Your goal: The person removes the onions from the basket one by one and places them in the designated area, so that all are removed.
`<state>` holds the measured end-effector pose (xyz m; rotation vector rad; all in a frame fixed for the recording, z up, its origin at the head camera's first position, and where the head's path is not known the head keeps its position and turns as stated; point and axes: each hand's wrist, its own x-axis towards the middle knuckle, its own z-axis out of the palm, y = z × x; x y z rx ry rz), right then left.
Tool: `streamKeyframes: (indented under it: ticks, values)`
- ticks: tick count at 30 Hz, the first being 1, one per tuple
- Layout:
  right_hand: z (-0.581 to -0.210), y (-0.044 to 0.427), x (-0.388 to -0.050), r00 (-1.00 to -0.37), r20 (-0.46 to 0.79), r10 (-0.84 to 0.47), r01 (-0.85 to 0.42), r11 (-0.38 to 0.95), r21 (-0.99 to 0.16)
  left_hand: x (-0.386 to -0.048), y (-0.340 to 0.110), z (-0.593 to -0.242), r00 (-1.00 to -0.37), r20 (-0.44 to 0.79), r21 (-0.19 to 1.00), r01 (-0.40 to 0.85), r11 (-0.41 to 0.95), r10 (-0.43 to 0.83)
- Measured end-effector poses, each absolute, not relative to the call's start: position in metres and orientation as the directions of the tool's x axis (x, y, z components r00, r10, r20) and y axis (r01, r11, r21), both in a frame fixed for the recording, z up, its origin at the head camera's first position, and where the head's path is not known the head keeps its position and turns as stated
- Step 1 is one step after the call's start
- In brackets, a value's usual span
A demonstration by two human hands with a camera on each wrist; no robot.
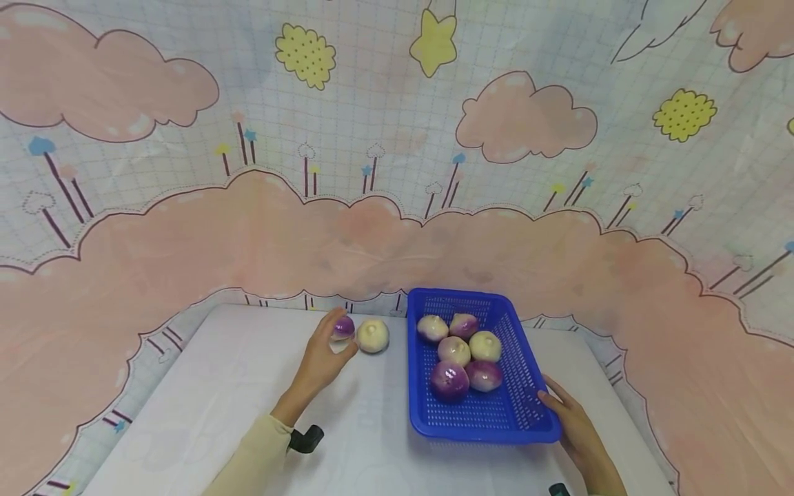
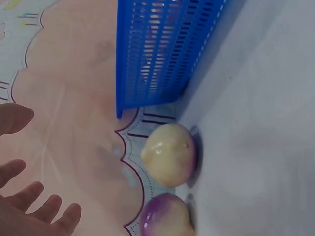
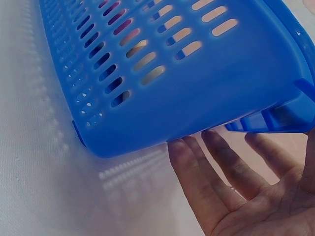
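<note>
In the head view, the left hand (image 1: 322,358) reaches over the table beside a purple-and-white onion (image 1: 343,328), thumb and fingers spread apart. A pale onion (image 1: 373,336) sits just right of it. The left wrist view shows the left hand's fingers (image 2: 30,199) apart, holding nothing, away from both onions. The right hand (image 1: 577,424) grips the right side of a blue basket (image 1: 484,435), its thumb at the rim. From the right wrist, the fingers (image 3: 231,172) touch the basket's outer wall (image 3: 206,103). Several purple and pale onions (image 1: 454,352) lie inside the basket.
The white table (image 1: 205,393) extends around the basket and the two loose onions. Behind it hangs a patterned cloth (image 1: 372,248) with clouds and stars, close to the table's back edge. Black wrist devices (image 1: 307,439) are at both wrists.
</note>
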<state>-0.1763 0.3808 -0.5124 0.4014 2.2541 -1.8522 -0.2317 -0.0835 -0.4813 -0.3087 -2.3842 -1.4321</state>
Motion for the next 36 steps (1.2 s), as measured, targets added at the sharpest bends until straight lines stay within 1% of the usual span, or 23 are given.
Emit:
streamKeyframes:
  ticks: [5, 9, 13, 17, 22, 23, 28, 32, 36]
  values:
    - [-0.512, 0.380, -0.177, -0.935, -0.342, 0.089, 0.353, 0.171, -0.920, -0.225, -0.075, -0.476, -0.897, 0.441, 0.790, 0.409, 0.457, 0.042]
    - [-0.512, 0.381, -0.178, -0.935, -0.341, 0.094, 0.353, 0.176, -0.919, -0.221, -0.064, -0.466, -0.873, 0.482, 0.786, 0.469, 0.403, 0.075]
    - [-0.513, 0.383, -0.177, -0.943, -0.321, 0.085, 0.332, 0.186, -0.925, -0.217, -0.051, -0.451, -0.869, 0.484, 0.806, 0.489, 0.333, 0.103]
    - [-0.513, 0.384, -0.176, -0.946, -0.315, 0.081, 0.324, 0.184, -0.928, -0.211, -0.036, -0.435, -0.886, 0.448, 0.840, 0.464, 0.281, 0.122]
    - [-0.514, 0.383, -0.176, -0.946, -0.313, 0.084, 0.324, 0.183, -0.928, -0.210, -0.017, -0.426, -0.903, 0.406, 0.860, 0.430, 0.274, 0.142]
    - [-0.514, 0.383, -0.176, -0.946, -0.314, 0.084, 0.324, 0.183, -0.928, -0.213, -0.014, -0.429, -0.899, 0.410, 0.856, 0.437, 0.277, 0.152]
    - [-0.513, 0.383, -0.176, -0.946, -0.316, 0.079, 0.325, 0.179, -0.929, -0.214, 0.007, -0.423, -0.911, 0.343, 0.881, 0.396, 0.258, 0.228]
    - [-0.514, 0.383, -0.176, -0.948, -0.308, 0.075, 0.317, 0.179, -0.931, -0.215, 0.022, -0.424, -0.910, 0.289, 0.881, 0.374, 0.291, 0.296]
    - [-0.515, 0.383, -0.177, -0.949, -0.307, 0.077, 0.316, 0.184, -0.931, -0.217, 0.037, -0.428, -0.915, 0.239, 0.885, 0.343, 0.315, 0.324]
